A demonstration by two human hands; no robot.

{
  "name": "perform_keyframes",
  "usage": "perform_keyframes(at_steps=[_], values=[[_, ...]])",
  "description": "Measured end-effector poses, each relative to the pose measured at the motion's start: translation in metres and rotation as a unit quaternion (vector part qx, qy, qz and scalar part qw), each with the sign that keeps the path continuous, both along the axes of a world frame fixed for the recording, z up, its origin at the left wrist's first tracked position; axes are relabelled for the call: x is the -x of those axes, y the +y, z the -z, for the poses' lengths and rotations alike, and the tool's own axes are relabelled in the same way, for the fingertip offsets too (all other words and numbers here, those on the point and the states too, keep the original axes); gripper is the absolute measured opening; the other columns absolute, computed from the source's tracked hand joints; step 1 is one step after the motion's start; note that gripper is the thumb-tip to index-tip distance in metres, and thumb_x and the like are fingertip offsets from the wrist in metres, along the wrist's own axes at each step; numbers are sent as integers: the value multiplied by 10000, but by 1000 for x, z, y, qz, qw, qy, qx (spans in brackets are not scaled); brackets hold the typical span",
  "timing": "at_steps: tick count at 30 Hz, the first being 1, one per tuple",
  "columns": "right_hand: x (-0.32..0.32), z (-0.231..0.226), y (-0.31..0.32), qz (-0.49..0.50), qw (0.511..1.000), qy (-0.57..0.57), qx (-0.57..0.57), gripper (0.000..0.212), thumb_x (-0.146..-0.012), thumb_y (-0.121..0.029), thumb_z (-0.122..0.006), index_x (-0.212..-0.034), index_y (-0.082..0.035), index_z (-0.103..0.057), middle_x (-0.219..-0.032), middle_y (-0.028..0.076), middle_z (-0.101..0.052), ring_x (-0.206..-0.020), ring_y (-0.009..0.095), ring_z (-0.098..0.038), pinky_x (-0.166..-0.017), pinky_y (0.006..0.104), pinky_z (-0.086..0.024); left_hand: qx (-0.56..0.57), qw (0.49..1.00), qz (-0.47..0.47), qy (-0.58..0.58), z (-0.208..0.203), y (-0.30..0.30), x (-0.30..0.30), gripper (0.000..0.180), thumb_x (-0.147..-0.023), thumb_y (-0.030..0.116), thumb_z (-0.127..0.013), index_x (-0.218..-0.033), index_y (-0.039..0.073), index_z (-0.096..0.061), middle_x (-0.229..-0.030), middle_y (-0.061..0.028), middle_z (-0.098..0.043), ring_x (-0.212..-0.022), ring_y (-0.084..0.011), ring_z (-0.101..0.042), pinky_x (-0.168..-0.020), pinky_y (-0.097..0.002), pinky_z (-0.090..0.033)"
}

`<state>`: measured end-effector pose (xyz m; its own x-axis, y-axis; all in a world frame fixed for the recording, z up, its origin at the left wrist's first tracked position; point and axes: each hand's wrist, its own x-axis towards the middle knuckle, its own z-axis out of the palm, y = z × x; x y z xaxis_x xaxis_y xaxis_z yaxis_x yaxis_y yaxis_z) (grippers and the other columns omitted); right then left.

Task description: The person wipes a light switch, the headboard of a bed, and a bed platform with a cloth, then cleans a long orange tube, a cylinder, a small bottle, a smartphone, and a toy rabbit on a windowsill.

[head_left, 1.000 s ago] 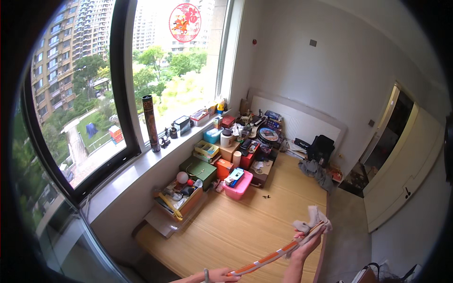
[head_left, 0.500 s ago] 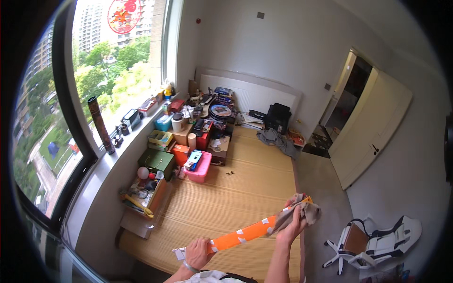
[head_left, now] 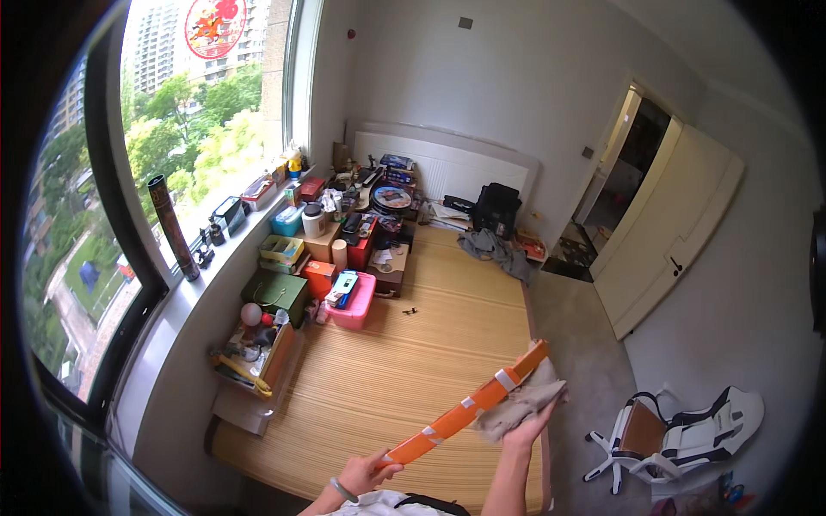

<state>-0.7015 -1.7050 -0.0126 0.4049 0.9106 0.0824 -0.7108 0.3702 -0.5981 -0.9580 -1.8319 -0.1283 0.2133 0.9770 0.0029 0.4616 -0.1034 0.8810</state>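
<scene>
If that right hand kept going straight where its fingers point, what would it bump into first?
Past the grey cloth against it, the right hand would probably meet the open door, beyond the floor; depth is hard to judge.

On my feed, my left hand (head_left: 366, 475) is low, its fingers curled in a grip. My right hand (head_left: 528, 429) sits farther forward, fingers partly hidden, its forearm (head_left: 508, 478) rising steeply from the lower edge.
</scene>
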Motion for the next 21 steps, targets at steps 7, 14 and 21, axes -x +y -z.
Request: perform_keyframes(at_steps=[7, 14, 21], values=[[-15, 7, 17, 115, 987, -108, 36, 338, -956, -361, -567, -1053, -38, -538, -867, 51, -558, -680, 132, -550, -550, 269, -483, -18, 995, 95, 34, 0, -2, 0, 302, -921, 336, -617, -1007, 56, -543, -705, -56, -676, -556, -232, -643, -535, -342, -515], [-32, 32, 8, -45, 998, -51, -6, 646, -937, -602, -423, -1275, -52, -449, -1191, 108, -560, -1022, 229, -578, -962, 349, -428, 39, 992, 103, -65, -17, 1, -3, 263, -952, 276, -577, -1081, 57, -510, -738, -97, -662, -592, -234, -631, -547, -355, -493], [72, 70, -54, -76, 987, -120, 81, 581, -958, -513, -471, -1338, -79, -397, -1189, 86, -544, -990, 211, -578, -832, 353, -488, -28, 990, 120, -73, -15, 21, -23, 286, -959, 242, -558, -1170, 77, -458, -752, -128, -652, -623, -312, -633, -557, -377, -493]])
